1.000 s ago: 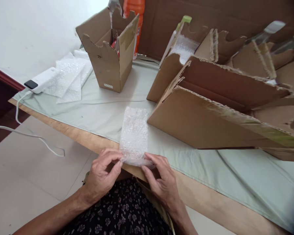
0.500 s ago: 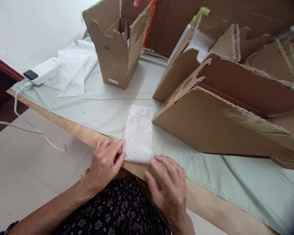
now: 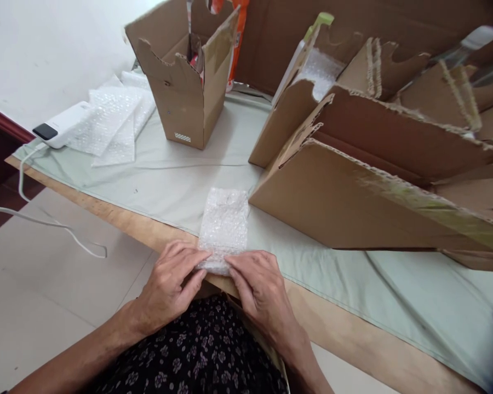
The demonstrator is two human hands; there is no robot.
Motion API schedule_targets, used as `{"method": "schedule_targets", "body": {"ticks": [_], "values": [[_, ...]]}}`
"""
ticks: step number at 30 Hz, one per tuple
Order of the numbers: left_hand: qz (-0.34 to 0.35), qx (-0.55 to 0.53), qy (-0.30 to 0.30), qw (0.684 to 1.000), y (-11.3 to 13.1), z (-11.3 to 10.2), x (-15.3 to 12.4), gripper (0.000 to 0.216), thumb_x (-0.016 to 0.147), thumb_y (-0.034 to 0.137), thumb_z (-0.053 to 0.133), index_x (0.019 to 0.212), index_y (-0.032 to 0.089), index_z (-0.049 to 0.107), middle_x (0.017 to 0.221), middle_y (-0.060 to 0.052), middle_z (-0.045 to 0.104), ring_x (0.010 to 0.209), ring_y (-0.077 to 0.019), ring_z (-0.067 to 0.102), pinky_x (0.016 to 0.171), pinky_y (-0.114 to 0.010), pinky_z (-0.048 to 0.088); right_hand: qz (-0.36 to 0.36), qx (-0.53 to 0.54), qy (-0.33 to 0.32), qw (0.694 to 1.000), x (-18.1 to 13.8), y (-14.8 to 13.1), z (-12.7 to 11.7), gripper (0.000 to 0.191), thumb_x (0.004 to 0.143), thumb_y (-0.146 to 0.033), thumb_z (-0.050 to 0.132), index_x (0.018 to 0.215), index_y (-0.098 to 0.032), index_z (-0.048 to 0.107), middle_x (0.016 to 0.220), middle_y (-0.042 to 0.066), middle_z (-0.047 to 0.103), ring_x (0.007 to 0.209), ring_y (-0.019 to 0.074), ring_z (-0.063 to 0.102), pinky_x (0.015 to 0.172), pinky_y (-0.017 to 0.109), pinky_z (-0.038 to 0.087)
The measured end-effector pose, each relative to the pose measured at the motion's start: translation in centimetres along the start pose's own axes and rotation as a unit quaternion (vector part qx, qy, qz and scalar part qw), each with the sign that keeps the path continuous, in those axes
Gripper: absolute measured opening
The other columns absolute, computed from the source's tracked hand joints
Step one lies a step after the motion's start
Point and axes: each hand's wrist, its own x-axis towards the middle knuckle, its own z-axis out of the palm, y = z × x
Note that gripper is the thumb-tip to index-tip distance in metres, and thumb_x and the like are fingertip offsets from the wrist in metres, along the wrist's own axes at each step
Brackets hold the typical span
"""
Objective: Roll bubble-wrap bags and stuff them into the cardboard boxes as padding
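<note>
A small bubble-wrap bag (image 3: 225,223) lies flat on the pale green cloth (image 3: 176,180) at the table's near edge. My left hand (image 3: 170,284) pinches the bag's near left corner, fingers pressed together on it. My right hand (image 3: 258,293) presses its fingers on the bag's near edge, just right of the left hand. Both hands meet at the bag's lower end, above my dark flowered clothing.
A small open cardboard box (image 3: 184,82) stands at the back. A large open cardboard box (image 3: 353,202) with ragged flaps lies to the right of the bag. More bubble-wrap sheets (image 3: 110,123) and a white power bank (image 3: 55,128) with a cable lie at far left. An orange bottle (image 3: 236,33) stands behind.
My right hand, lifted off and spread half a second ago, has come back onto the bag's near edge. The bag looks shorter than before, its near end gathered under my fingers.
</note>
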Motion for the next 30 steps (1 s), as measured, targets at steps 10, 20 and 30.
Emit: {"method": "schedule_targets", "body": {"ticks": [10,20,30], "values": [[-0.03,0.087,0.034,0.995,-1.6,1.0,1.8,0.021,0.099,0.014,0.063,0.119,0.012,0.067,0.079,-0.003,0.069,0.075,-0.0203,0.059,0.076,-0.038,0.05,-0.037,-0.136,0.044,0.989,-0.8,0.2,-0.1,0.025,0.098,-0.01,0.062,0.12,-0.021,0.067,0.12,0.01,0.074,0.119,0.0285,0.063,0.098,0.045,0.047],[0.011,0.002,-0.009,1.0,-0.4,-0.9,1.0,0.033,0.096,0.006,0.061,0.128,0.014,0.062,0.107,-0.01,0.072,0.107,-0.0253,0.064,0.099,-0.045,0.05,0.002,-0.01,0.02,1.0,0.2,0.1,0.2,0.022,0.102,-0.009,0.056,0.119,-0.019,0.065,0.098,0.004,0.076,0.091,0.0194,0.068,0.089,0.039,0.05],[-0.028,0.131,0.022,0.991,-1.9,1.0,3.5,0.021,0.099,0.02,0.062,0.118,0.013,0.069,0.091,-0.008,0.073,0.085,-0.0255,0.067,0.08,-0.044,0.055,0.0,-0.143,0.004,0.99,-0.2,-0.1,0.4,0.023,0.099,-0.018,0.063,0.123,-0.02,0.065,0.124,0.011,0.072,0.118,0.0295,0.063,0.1,0.048,0.045]]}}
